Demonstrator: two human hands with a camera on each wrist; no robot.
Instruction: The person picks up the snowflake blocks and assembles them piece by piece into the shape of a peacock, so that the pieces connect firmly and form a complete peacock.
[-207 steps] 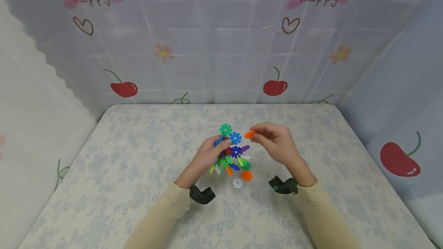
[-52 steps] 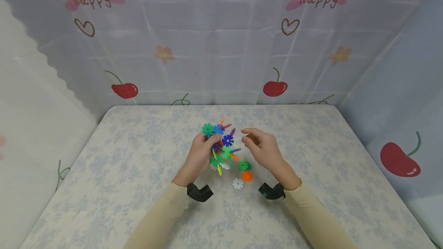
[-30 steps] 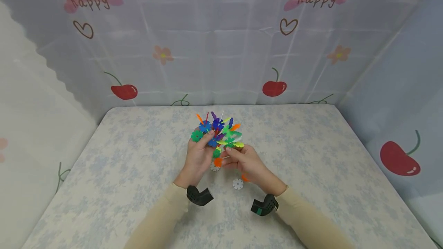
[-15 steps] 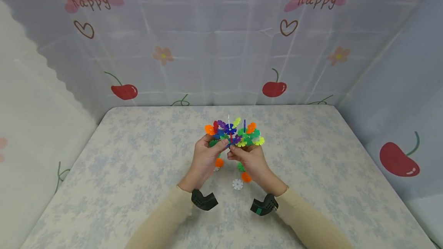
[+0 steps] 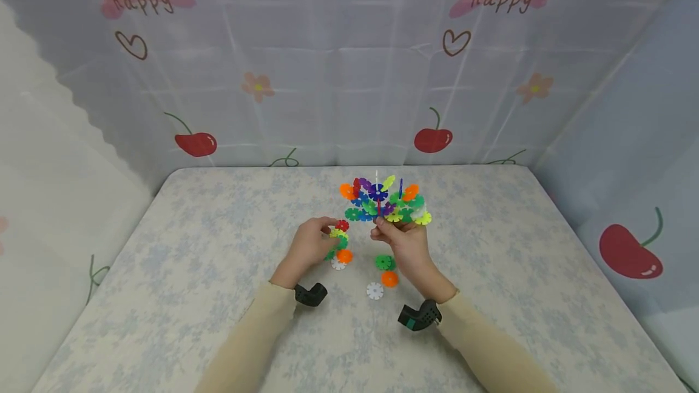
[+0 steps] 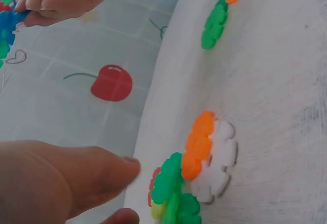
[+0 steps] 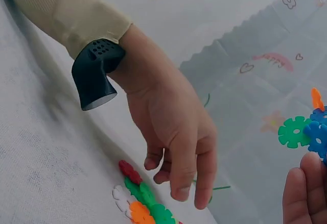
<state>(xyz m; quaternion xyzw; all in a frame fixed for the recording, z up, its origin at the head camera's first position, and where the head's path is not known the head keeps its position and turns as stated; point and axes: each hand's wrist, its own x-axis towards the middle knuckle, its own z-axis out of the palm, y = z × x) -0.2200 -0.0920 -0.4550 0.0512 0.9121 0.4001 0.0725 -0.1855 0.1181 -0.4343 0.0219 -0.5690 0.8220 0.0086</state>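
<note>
My right hand (image 5: 412, 253) pinches the lower edge of a ring-like assembly of interlocking snowflake discs (image 5: 378, 193), in blue, green, purple, orange, yellow and red, raised above the table. My left hand (image 5: 308, 247) hovers at a small pile of loose discs, its fingers pointing down and apart from them in the right wrist view. In that pile are a red disc (image 5: 342, 225), yellow and green discs, an orange disc (image 6: 198, 145) and a white disc (image 6: 217, 165). The left wrist view shows only the left thumb (image 6: 97, 175) and part of another finger.
To the right of the pile lie green discs (image 5: 384, 262), an orange disc (image 5: 389, 279) and a white disc (image 5: 375, 291). The patterned tablecloth (image 5: 218, 247) covers the table, with a printed curtain (image 5: 338, 77) behind. Black wrist cameras (image 5: 311, 295) sit on both wrists.
My left hand has let go of the disc assembly and moved left and down to the loose discs. My right hand now holds the assembly alone, slightly higher and further right.
</note>
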